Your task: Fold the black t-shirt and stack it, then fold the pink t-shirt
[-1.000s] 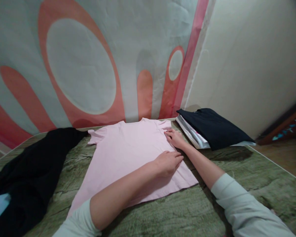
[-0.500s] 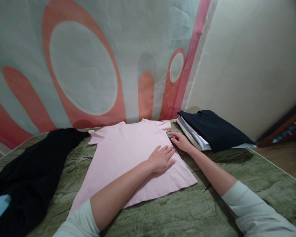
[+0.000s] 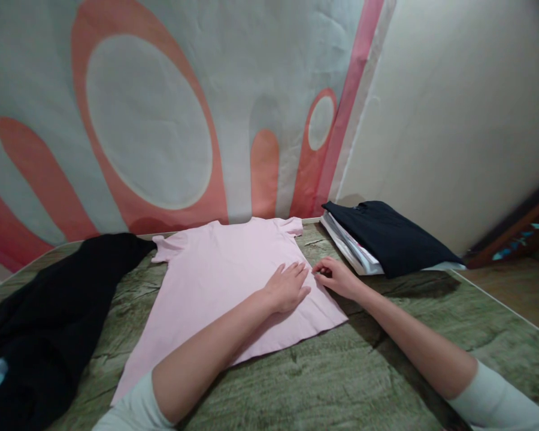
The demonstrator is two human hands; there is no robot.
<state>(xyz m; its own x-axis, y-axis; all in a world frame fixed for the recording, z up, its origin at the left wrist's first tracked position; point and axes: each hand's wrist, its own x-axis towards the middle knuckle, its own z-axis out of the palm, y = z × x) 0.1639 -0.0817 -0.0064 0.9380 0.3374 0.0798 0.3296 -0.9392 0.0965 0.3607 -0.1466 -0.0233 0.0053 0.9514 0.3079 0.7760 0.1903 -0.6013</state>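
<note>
A pink T-shirt (image 3: 220,281) lies spread on the table, its neck toward the wall and its hem toward me. My left hand (image 3: 286,288) rests flat on the right part of the shirt, fingers stretched out. At the shirt's right side edge, my right hand (image 3: 336,278) has its thumb and fingers pinched together on the fabric. My left forearm crosses over the lower part of the shirt and hides some of it.
A folded stack of clothes with a dark T-shirt (image 3: 390,236) on top sits at the back right. Black clothing (image 3: 58,317) lies heaped on the left. The wood-patterned table (image 3: 314,383) meets a wall with a printed sheet (image 3: 233,90).
My right hand has come nearer along the shirt's side and its fingers have closed on the edge. The shirt and my left hand have shifted slightly left in view.
</note>
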